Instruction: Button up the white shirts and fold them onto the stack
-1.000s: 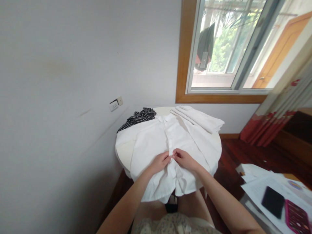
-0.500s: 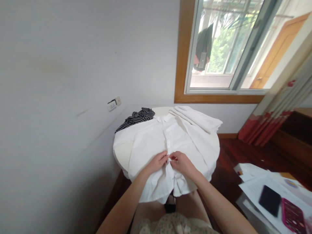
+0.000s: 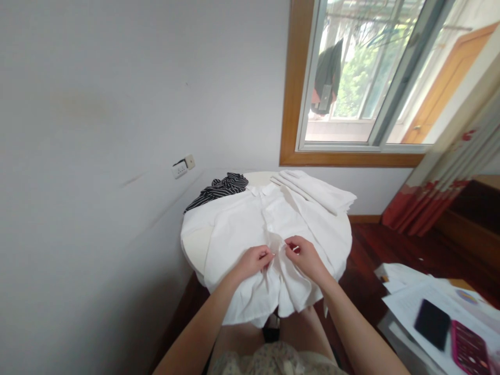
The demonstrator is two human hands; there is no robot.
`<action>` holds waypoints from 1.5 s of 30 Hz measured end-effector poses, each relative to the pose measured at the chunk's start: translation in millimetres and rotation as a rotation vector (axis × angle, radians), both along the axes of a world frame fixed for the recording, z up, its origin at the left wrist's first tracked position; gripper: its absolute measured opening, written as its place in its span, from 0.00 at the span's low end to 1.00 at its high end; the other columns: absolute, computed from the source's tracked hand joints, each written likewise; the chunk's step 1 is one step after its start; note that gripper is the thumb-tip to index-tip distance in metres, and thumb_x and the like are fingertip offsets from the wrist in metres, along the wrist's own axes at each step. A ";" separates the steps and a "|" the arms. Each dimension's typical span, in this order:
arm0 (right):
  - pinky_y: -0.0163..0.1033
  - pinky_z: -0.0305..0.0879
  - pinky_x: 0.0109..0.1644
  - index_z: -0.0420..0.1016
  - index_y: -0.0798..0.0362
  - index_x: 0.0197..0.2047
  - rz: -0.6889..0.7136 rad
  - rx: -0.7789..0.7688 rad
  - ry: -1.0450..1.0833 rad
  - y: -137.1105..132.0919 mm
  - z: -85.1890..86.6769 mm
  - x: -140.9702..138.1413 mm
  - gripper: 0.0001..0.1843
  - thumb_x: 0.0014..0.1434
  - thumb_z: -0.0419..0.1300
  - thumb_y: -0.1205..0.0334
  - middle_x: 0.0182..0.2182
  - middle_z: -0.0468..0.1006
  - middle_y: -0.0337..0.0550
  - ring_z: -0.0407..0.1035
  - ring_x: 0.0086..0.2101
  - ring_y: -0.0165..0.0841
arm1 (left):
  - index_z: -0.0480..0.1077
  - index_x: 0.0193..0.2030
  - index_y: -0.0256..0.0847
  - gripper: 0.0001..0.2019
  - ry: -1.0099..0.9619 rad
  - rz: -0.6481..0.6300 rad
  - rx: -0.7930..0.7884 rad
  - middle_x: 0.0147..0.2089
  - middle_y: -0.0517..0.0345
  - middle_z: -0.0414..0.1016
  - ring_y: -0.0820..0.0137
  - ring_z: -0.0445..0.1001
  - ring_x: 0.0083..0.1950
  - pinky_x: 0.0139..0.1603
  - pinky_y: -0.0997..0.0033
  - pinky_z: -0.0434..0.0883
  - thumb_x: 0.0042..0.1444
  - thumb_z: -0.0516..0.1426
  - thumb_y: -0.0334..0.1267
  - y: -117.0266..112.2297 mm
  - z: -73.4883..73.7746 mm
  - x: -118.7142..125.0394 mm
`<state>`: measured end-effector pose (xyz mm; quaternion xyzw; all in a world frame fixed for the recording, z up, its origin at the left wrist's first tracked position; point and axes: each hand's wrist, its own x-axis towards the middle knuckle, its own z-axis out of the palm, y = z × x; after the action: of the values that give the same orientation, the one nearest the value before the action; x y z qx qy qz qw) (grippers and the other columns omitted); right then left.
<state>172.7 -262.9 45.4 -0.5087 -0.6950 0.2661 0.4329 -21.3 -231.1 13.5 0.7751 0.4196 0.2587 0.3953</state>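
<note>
A white button-up shirt (image 3: 242,229) lies spread face up on a small round white table (image 3: 195,247), its hem hanging over the near edge. My left hand (image 3: 253,260) pinches the left edge of the shirt's front placket near the lower buttons. My right hand (image 3: 307,258) is closed on the right front edge, which is lifted slightly off the table. The fingertips of the two hands are a short gap apart.
A black-and-white striped garment (image 3: 221,188) is bunched at the table's back left. Folded white cloth (image 3: 316,191) lies at the back right under the window. A desk at the right holds papers (image 3: 406,302), a black phone (image 3: 432,324) and a pink calculator (image 3: 471,348).
My right hand has moved a little right and up, pulling the shirt's right front edge away from the left one. My left hand has stayed about where it was.
</note>
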 end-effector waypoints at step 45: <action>0.36 0.67 0.39 0.77 0.52 0.40 0.157 -0.063 0.075 -25.0 -14.4 -21.0 0.12 0.57 0.53 0.65 0.34 0.78 0.44 0.71 0.33 0.32 | 0.67 0.35 0.38 0.10 -0.250 0.174 -0.058 0.30 0.59 0.69 0.72 0.69 0.32 0.32 0.75 0.68 0.58 0.51 0.42 -38.6 2.0 1.9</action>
<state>151.8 -287.9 31.0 -0.4559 -0.7074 0.3395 0.4202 -19.5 -269.6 15.5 0.6859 0.4398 0.3743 0.4427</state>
